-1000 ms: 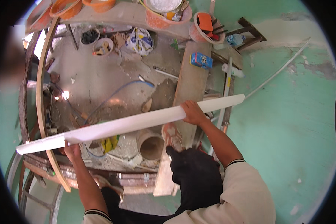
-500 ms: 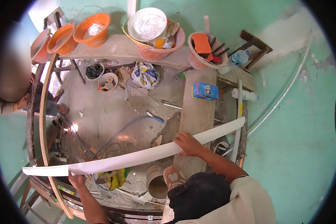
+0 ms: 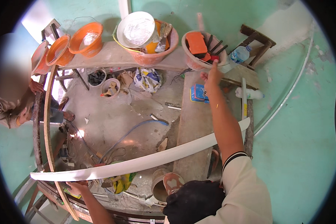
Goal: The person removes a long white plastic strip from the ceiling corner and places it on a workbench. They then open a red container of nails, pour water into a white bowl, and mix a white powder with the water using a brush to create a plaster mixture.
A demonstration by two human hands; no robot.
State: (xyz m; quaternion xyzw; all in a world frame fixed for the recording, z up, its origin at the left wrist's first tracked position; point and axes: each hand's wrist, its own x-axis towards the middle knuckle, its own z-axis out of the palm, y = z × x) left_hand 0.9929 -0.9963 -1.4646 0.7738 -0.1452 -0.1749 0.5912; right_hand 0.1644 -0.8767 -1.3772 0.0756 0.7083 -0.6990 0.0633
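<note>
A long, gently curved white moulding strip (image 3: 145, 160) stretches across the work area from lower left to right. My left hand (image 3: 79, 187) is at its lower edge near the left end, fingers extended; whether it touches the strip is unclear. My right hand (image 3: 212, 77) is off the strip and stretched forward, empty, with one finger extended and the thumb apart. Its fingertip is at the near rim of a pinkish bucket (image 3: 192, 59), which holds an orange block (image 3: 196, 43) and dark-handled tools. Below that hand, my forearm partly covers a blue box (image 3: 199, 93) on the plank.
Orange basins (image 3: 86, 39) and a white bucket (image 3: 136, 29) line the far plank (image 3: 112, 52). At left, a co-worker (image 3: 15, 104) is beside a wooden strip (image 3: 47, 130). Bottles (image 3: 240, 54), a blue hose (image 3: 134, 125) and sacks (image 3: 147, 79) are around.
My right hand has let go of the strip and moved forward to the pinkish bucket. My left hand sits slightly lower against the strip. The view has shifted slightly.
</note>
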